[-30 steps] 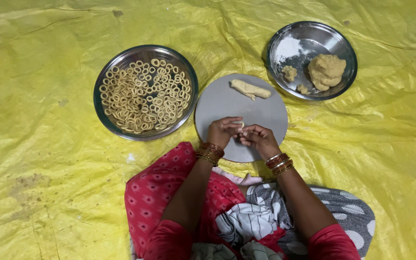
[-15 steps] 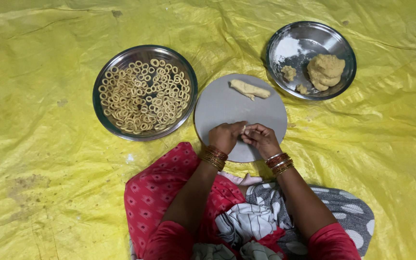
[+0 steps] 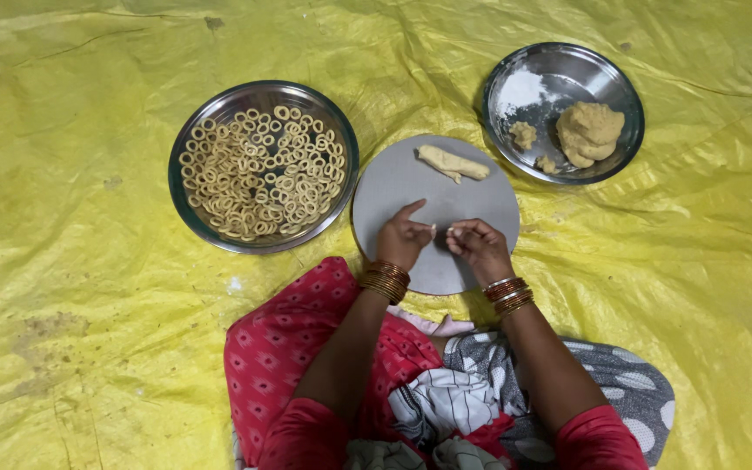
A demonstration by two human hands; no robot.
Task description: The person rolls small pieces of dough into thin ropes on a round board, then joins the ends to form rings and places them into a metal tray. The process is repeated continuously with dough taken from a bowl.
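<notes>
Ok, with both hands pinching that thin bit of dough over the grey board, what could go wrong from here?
The thin dough strand between the left hand and right hand looks very slender, so it may snap if stretched. The dough roll lies bare on the round grey board and could dry out. The steel plate of rings is packed, so added rings might stick together.

A crumpled yellow plastic sheet [image 3: 89, 287] covers the floor and carries a steel plate of small dough rings [image 3: 186, 209], a round grey board [image 3: 393, 187] beside it, and a second steel plate [image 3: 567, 65] holding dough lumps.
</notes>
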